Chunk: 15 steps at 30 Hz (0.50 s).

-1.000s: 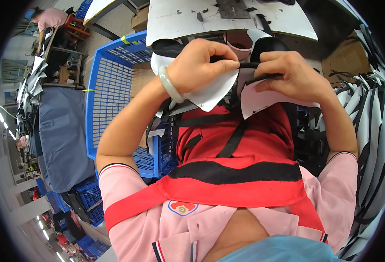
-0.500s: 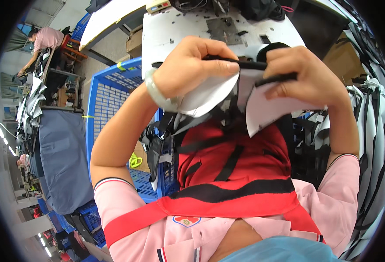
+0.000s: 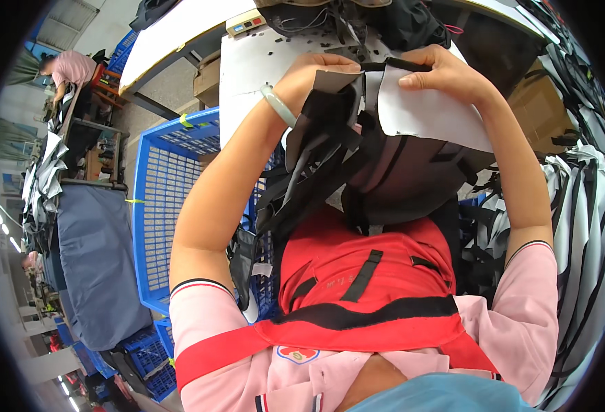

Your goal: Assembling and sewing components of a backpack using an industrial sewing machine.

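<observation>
"Black cloth (image 3: 419, 172) is hanging above the red apron (image 3: 392, 250), on the near side of the table (image 3: 247, 69). How are the hands acting on it?"

"The left hand (image 3: 311, 71) is gripping the upper edge, its thumb hidden behind a flap. The right hand (image 3: 443, 74) is pinching that edge farther along, thumb resting on a white panel (image 3: 426, 106). A black strip (image 3: 374, 66) is spanning the gap between them."

"How is the piece likely handling?"

"It is draping and folding freely, suggesting a light, soft body; the panel is lying flatter and is probably stiffer. Nothing is looking fragile; slipperiness is remaining hard to judge. The upper edge is offering the surest hold, either side of the strip."

"What is surrounding it?"

"A blue basket (image 3: 140, 247) is standing beside the left forearm, hanging pieces (image 3: 587, 206) are lining the right side, and a dark heap (image 3: 412, 31) is occupying the table's far part. Loose straps (image 3: 316, 158) are dangling below the left hand, masking part of the cloth and possibly risking a tangle."
</observation>
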Tool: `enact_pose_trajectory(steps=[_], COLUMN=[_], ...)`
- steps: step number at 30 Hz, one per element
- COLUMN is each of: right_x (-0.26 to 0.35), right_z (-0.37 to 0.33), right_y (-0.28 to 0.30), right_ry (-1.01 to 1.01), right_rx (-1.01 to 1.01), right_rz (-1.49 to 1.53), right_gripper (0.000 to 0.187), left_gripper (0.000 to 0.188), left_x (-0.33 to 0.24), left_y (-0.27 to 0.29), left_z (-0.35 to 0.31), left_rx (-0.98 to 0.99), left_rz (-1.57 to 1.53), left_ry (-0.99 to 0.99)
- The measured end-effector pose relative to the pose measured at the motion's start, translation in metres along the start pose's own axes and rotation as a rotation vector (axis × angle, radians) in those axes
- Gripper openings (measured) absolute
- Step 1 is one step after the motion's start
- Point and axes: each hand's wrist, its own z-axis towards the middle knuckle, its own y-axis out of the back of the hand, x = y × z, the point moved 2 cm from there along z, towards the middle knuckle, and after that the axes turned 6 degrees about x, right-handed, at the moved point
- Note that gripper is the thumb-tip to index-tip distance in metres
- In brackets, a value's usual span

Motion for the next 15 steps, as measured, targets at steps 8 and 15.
enact_pose_trajectory(steps=[8, 15], right_x=[-0.020, -0.023], right_z=[0.019, 0.022], right_y=[0.009, 0.014], right_ry=[-0.019, -0.054], right_rx=[0.001, -0.039], right_rz=[0.166, 0.140], right_gripper=[0.045, 0.045], left_gripper=[0.029, 0.029], left_x=[0.018, 0.017], left_y=[0.016, 0.010], left_z=[0.032, 0.042], left_rx=[0.102, -0.081], left_rz=[0.034, 0.031], left_ry=[-0.175, -0.082])
